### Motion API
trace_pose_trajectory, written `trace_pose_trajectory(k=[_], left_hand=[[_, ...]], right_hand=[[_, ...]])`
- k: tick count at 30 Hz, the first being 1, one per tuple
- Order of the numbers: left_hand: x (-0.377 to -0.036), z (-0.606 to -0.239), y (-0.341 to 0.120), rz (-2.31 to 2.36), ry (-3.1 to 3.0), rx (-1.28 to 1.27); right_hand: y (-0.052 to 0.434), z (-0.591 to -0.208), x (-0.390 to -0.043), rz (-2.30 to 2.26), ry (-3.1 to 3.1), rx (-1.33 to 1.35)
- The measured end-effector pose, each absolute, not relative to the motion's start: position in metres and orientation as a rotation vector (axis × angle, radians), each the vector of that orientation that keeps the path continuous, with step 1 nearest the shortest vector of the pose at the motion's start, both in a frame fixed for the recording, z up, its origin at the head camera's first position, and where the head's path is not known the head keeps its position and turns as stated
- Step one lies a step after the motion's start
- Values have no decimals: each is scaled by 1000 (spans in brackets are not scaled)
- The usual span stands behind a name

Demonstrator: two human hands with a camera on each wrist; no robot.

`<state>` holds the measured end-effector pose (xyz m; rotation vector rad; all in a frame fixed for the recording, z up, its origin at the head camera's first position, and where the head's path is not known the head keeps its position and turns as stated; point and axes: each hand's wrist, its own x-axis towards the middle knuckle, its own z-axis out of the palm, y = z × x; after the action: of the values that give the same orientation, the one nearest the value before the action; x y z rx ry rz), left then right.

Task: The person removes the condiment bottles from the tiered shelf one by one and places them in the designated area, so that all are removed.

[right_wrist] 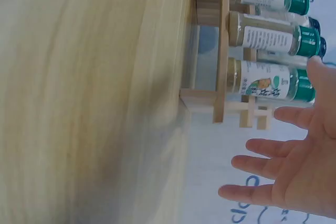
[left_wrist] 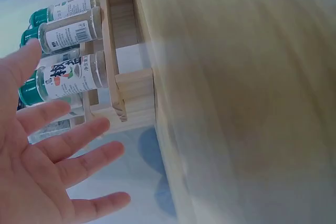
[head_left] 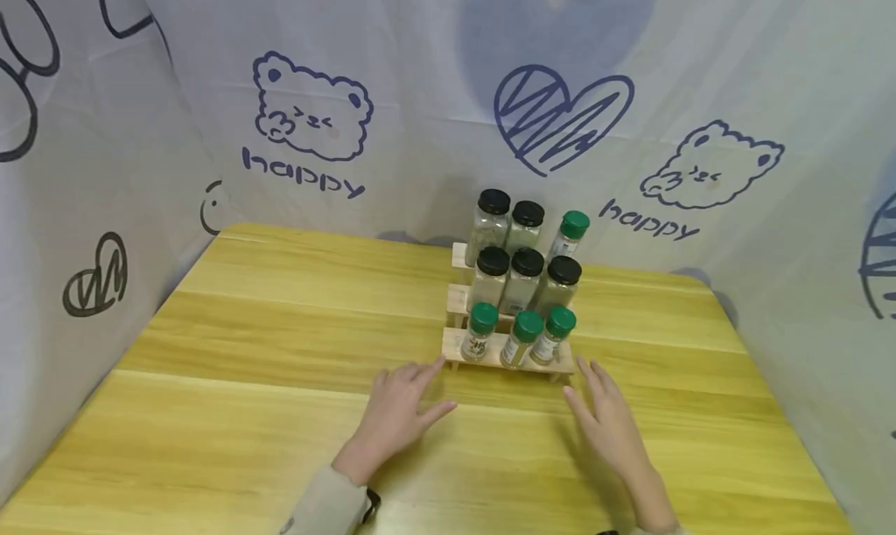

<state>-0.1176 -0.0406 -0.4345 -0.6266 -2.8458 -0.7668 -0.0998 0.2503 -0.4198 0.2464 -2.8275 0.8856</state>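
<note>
A three-step wooden rack (head_left: pixel 505 359) stands on the table, filled with spice jars. On its lowest step are three small green-capped jars: a left one (head_left: pixel 479 333), a middle one (head_left: pixel 522 339) and a right one (head_left: pixel 554 336). Black-capped jars (head_left: pixel 489 280) fill the middle step. The top step carries two black-capped jars and a green-capped jar (head_left: pixel 568 236). My left hand (head_left: pixel 395 414) is spread with empty fingers by the rack's front left corner. Fingers apart and holding nothing, my right hand (head_left: pixel 610 426) is near the front right corner.
The rack is on a yellow wood-grain table (head_left: pixel 280 348). Behind and at both sides hangs a pale cloth (head_left: pixel 420 92) printed with bears, hearts and the word "happy". Its lower part meets the table's back edge, close behind the rack.
</note>
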Motion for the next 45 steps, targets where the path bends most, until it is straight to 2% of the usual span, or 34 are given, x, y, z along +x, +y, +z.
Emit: trace_pose_trajectory(k=[8, 24, 45], left_hand=[[-120, -434, -37, -1051, -2752, -609], [-128, -427, -30, -1293, -2741, -545], [-147, -420, -24, -1511, -2642, -488]], right_hand=[[260, -427, -111, 1137, -2744, 187], [266, -440, -144, 1780, -2567, -180], [260, -451, -174, 1924, -2476, -309]])
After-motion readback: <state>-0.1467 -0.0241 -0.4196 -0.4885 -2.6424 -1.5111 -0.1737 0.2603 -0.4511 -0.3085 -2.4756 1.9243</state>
